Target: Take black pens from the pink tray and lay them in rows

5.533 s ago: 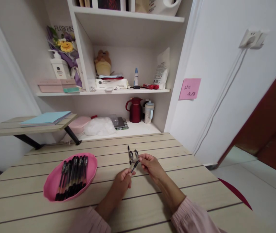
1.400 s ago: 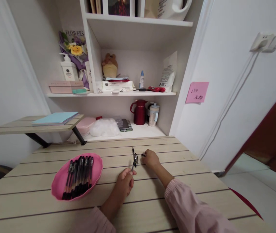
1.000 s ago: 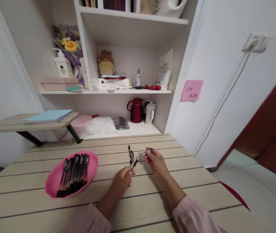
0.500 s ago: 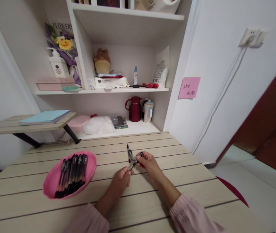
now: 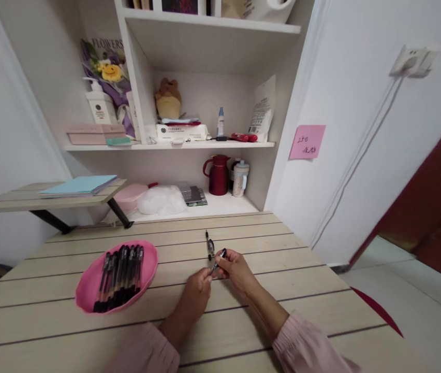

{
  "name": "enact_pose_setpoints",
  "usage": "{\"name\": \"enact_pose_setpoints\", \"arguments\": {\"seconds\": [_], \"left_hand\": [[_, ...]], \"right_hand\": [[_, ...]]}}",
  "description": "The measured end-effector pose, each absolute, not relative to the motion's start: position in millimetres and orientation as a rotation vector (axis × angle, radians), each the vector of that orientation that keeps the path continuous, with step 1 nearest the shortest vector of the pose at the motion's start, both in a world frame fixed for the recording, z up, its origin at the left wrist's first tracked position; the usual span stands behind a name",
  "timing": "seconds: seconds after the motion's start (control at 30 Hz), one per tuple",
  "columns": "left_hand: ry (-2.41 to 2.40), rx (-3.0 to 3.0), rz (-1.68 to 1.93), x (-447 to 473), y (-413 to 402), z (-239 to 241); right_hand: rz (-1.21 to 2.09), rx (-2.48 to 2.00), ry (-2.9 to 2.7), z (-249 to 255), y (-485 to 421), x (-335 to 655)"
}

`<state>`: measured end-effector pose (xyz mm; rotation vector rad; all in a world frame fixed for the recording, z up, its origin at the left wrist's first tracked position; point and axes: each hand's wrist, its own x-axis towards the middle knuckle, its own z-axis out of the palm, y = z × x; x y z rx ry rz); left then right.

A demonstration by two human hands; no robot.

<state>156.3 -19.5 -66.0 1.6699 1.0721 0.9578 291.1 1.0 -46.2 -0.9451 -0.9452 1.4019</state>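
Observation:
Both hands are closed on one black-and-clear pen (image 5: 222,253) over the middle of the table. My left hand (image 5: 195,292) pinches its lower end between thumb and fingertips. Higher up, my right hand (image 5: 236,267) grips it near the black end, which slants up to the right. Fingers cover much of the pen. Just beyond the hands, a thin black pen part (image 5: 207,242) lies on the wood, with a small clear-and-black piece (image 5: 211,247) beside it, too small to name surely.
On the left, a pink scalloped tray (image 5: 149,269) holds several black pens (image 5: 121,274) side by side. Behind it stands a small raised shelf (image 5: 88,199) bearing blue paper (image 5: 78,185). A white shelf unit (image 5: 189,146) with a red jug (image 5: 218,175) backs the table.
My hands have drawn closer together along the pen, and less of it shows between them. The view has shifted slightly, and the tray and loose pieces look unmoved.

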Motion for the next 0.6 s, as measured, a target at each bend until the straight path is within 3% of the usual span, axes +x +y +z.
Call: {"name": "enact_pose_setpoints", "arguments": {"seconds": [0.2, 0.37, 0.6], "left_hand": [[1.229, 1.805, 1.015, 156.8, -22.3, -52.0], [1.676, 2.106, 1.178, 108.4, -18.3, -6.6], [2.473, 1.875, 0.508, 9.9, -11.9, 20.4]], "right_hand": [[1.434, -0.922, -0.981, -51.8, 0.8, 299.8], [1.373, -1.017, -0.922, -60.5, 7.5, 315.9], [1.372, -1.086, -0.936, -72.5, 13.5, 316.1]]}}
